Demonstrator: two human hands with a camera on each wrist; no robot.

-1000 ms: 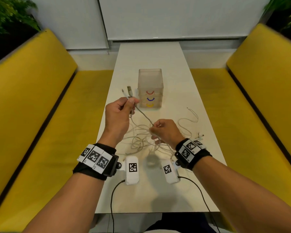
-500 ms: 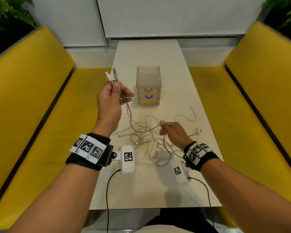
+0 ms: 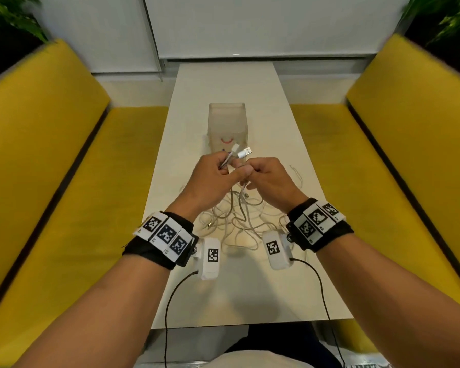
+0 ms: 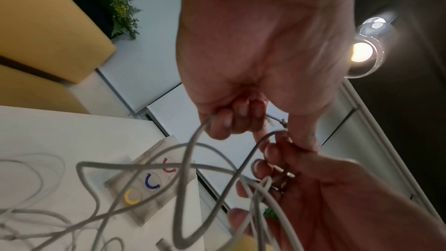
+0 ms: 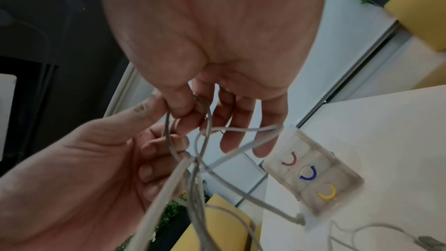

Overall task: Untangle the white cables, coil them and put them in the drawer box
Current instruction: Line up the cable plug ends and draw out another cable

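With the left hand (image 3: 210, 176) gripping the plug ends and the right hand (image 3: 266, 179) pinching a strand of the white cables (image 3: 237, 221) above the table (image 3: 250, 296), near the closed drawer box (image 3: 226, 123), feeding one end slowly through the knot seems wiser than tugging.

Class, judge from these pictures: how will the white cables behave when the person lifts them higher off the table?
The white cables probably stay floppy: they droop in loose loops below the left hand and right hand. They likely drag each other along, since strands cross in a tangle. They look light; a fingertip grip carries them.
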